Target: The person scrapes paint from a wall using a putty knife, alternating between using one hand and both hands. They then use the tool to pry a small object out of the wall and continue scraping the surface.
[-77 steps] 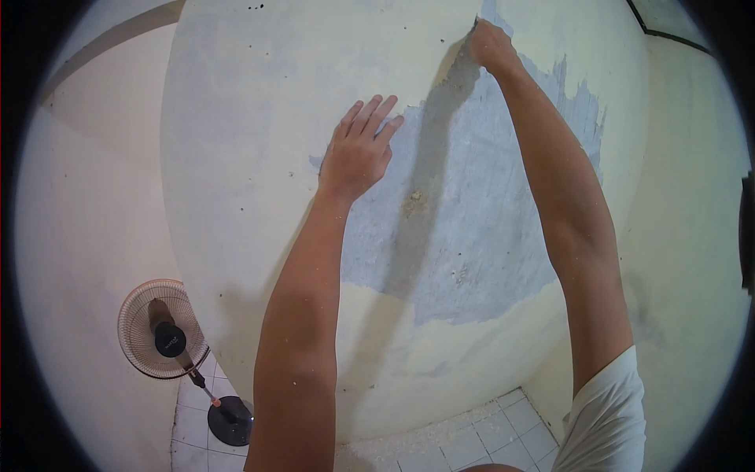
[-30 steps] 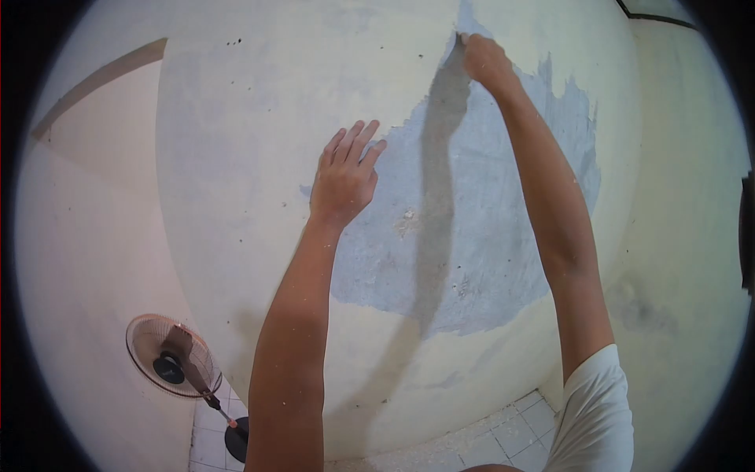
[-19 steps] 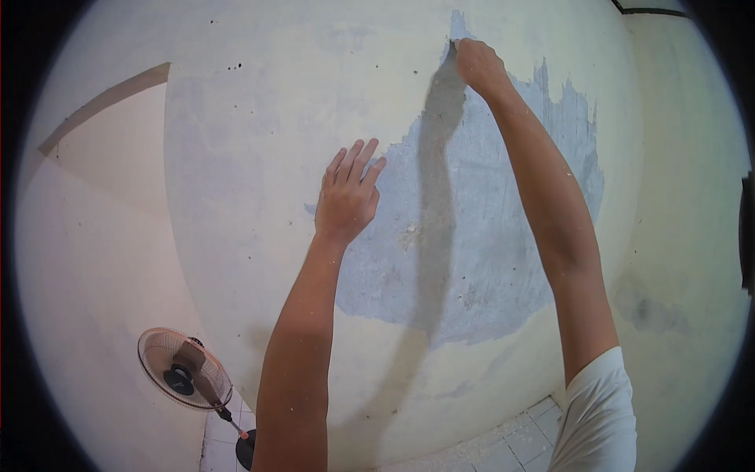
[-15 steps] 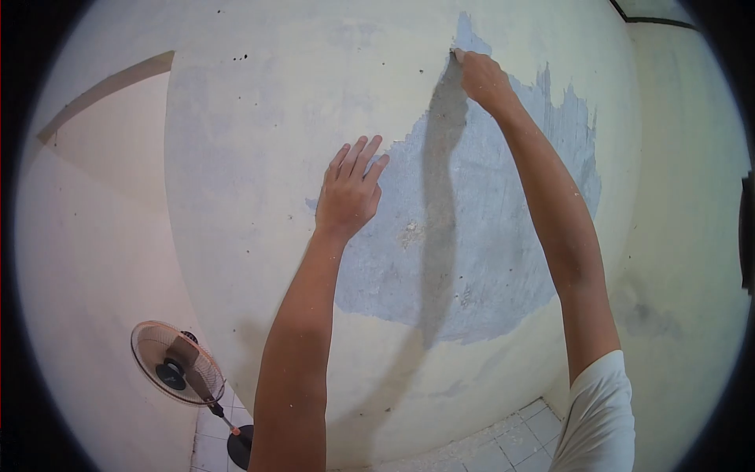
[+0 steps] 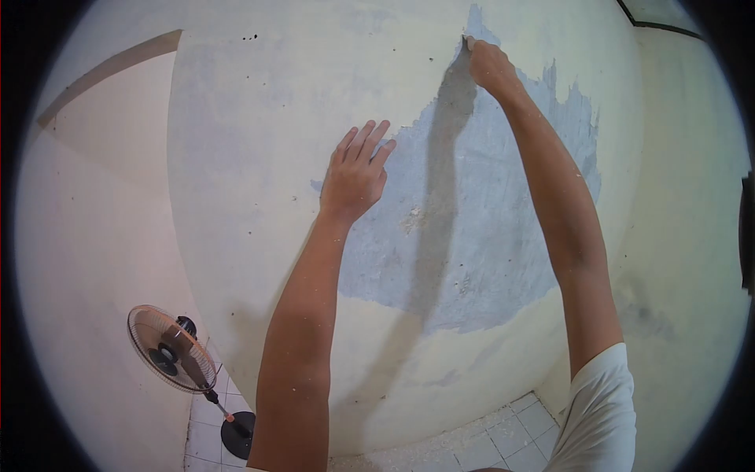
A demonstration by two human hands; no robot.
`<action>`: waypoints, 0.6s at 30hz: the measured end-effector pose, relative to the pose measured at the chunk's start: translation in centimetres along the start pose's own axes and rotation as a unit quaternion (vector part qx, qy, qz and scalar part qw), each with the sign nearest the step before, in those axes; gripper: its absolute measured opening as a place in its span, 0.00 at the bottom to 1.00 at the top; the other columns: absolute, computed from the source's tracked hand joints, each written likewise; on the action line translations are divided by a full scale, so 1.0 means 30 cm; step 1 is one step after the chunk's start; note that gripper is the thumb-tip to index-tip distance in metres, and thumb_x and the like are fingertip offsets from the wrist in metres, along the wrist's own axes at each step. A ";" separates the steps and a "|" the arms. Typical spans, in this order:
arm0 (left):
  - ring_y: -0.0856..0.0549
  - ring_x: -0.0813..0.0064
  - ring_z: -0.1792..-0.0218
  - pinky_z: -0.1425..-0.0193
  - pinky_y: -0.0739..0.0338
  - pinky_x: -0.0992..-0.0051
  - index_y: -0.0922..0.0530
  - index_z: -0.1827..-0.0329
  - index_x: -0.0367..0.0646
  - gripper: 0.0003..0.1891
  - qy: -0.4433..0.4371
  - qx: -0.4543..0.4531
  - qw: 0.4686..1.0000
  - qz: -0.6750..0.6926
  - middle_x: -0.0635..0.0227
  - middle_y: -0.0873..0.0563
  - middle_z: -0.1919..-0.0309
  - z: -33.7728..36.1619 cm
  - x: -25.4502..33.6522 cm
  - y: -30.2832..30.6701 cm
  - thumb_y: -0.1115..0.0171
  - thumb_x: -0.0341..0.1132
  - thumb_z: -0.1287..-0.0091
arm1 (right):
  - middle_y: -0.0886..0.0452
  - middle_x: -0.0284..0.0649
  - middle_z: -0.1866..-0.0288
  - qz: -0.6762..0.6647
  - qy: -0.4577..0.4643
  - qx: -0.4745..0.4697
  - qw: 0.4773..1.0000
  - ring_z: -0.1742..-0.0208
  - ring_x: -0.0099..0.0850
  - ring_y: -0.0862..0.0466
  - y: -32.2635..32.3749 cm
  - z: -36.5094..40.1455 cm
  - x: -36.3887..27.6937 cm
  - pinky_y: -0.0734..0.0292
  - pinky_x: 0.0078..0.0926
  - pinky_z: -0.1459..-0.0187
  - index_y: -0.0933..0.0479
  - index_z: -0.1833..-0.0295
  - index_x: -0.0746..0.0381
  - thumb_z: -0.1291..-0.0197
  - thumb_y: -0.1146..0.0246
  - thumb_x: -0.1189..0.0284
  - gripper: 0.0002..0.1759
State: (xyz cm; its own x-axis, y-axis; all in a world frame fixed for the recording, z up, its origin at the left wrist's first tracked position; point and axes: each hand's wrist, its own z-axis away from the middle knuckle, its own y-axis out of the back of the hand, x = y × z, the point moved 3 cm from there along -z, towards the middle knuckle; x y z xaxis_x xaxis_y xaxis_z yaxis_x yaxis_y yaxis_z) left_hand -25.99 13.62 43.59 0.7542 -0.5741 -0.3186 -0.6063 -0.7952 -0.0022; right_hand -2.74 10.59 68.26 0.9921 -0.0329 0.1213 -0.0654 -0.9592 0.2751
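Observation:
My left hand [image 5: 352, 179] lies against the wall with its fingers stretched and apart, at the left edge of a large bare bluish-grey patch [image 5: 385, 244]. Pale yellowish paint [image 5: 228, 157] surrounds that patch, and its border is ragged along the top. Higher up, my right hand [image 5: 493, 69] is closed in a pinch at the patch's upper left border. A small dark edge shows at those fingertips; the rest of whatever they grip is hidden by the hand. The right arm's long shadow falls down across the patch.
A standing fan [image 5: 171, 348] with an orange-rimmed guard is at the lower left, beside a wall opening. White floor tiles [image 5: 503, 436] at the wall's foot carry pale flakes. A side wall [image 5: 684, 236] rises on the right, with a dark object [image 5: 746, 236] at its far edge.
The view has tipped slightly downward, so the wall and both hands appear higher and a little to the right. Both hands keep nearly the same places on the wall.

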 end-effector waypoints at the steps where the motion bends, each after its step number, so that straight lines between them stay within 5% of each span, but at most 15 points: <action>1: 0.30 0.64 0.21 0.15 0.37 0.57 0.19 0.36 0.48 0.23 0.000 0.000 1.000 0.000 0.69 0.25 0.23 -0.002 0.000 -0.003 0.38 0.25 0.35 | 0.14 0.60 0.42 -0.002 0.001 0.002 1.000 0.40 0.61 0.14 0.006 0.005 0.005 0.19 0.56 0.39 0.25 0.28 0.60 0.26 0.53 0.79 0.25; 13: 0.30 0.65 0.21 0.15 0.37 0.59 0.18 0.37 0.48 0.24 -0.006 0.010 1.000 0.021 0.69 0.25 0.23 0.017 -0.022 0.006 0.35 0.25 0.38 | 0.14 0.61 0.41 0.010 -0.018 -0.037 0.999 0.38 0.62 0.16 0.032 -0.086 0.025 0.20 0.54 0.39 0.20 0.36 0.69 0.25 0.50 0.75 0.20; 18: 0.30 0.67 0.21 0.15 0.37 0.60 0.18 0.38 0.50 0.23 0.004 0.002 1.000 0.014 0.71 0.25 0.23 0.032 -0.008 0.002 0.35 0.26 0.37 | 0.13 0.58 0.41 0.032 0.004 -0.025 0.999 0.37 0.60 0.15 0.003 0.008 0.020 0.19 0.56 0.38 0.20 0.35 0.61 0.26 0.52 0.73 0.21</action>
State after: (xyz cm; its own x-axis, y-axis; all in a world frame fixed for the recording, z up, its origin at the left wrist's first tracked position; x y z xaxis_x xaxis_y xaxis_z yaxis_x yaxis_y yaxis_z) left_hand -26.46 13.89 42.74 0.7388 -0.5979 -0.3110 -0.6283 -0.7780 0.0032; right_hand -2.13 10.42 68.14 0.9848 -0.0914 0.1477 -0.1344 -0.9397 0.3144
